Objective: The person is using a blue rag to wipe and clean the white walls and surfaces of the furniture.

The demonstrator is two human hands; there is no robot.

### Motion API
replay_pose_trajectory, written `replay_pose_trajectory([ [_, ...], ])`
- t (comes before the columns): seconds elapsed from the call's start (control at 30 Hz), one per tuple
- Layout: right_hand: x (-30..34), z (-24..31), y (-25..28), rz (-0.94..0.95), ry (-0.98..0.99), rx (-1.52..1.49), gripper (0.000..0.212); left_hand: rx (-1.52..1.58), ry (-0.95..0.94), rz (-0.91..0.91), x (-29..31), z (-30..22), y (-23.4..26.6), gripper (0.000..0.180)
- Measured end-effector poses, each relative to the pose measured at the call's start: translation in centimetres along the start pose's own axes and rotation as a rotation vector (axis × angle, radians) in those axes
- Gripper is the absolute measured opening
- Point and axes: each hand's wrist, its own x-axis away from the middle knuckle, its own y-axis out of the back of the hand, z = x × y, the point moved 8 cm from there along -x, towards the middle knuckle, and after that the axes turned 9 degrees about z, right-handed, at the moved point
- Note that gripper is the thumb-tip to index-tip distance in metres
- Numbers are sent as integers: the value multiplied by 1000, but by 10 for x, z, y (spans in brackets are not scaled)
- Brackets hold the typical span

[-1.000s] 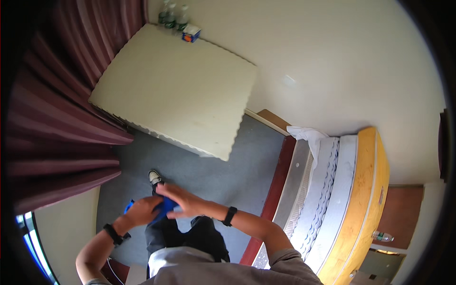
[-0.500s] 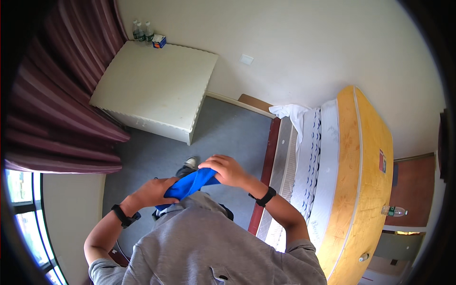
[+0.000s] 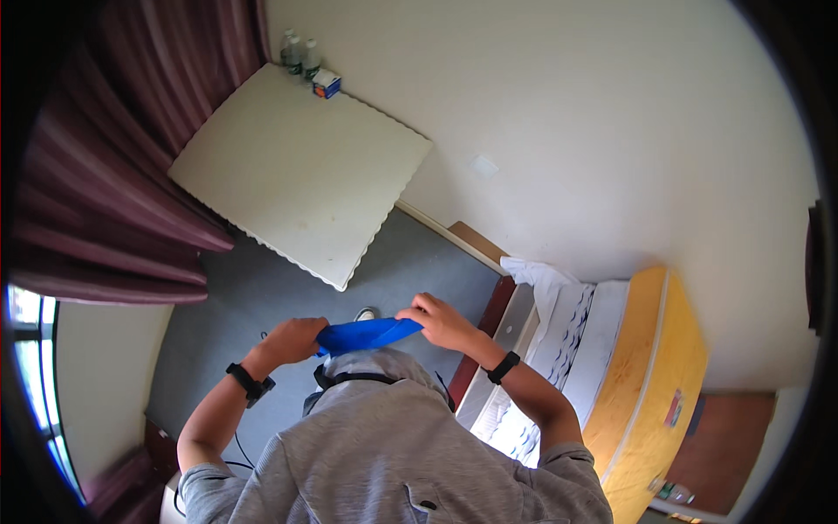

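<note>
A blue cloth (image 3: 371, 334) is stretched between my two hands in front of my waist, drawn out into a long folded band. My left hand (image 3: 295, 341) is closed round its left end, and my right hand (image 3: 442, 321) pinches the right end between thumb and fingers. The fingertips of the left hand are partly hidden behind the hand itself. Each wrist wears a black band. Below the cloth, a shoe (image 3: 367, 314) shows on the grey floor.
A pale table (image 3: 297, 175) with scalloped edges stands ahead, left of centre, with several bottles (image 3: 311, 59) and a blue-and-white box (image 3: 326, 84) at its far corner. Purple curtains (image 3: 113, 175) hang at left. At right, a yellow mattress (image 3: 650, 375) leans by stacked bedding.
The cloth has gone from bunched and slanting to pulled straighter and nearly level. My right hand has shifted right, and the left has turned to a closed hold. The whole view has tilted.
</note>
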Motion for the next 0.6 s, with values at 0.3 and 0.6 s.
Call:
replay_pose_trajectory([
  [0.3,-51,-79,2,107,456,35,21,387,383,-222,7,61,-37,30],
  [0.6,-122,-59,-43,649,312,-413,62,219,747,-431,15,-21,-54,29],
])
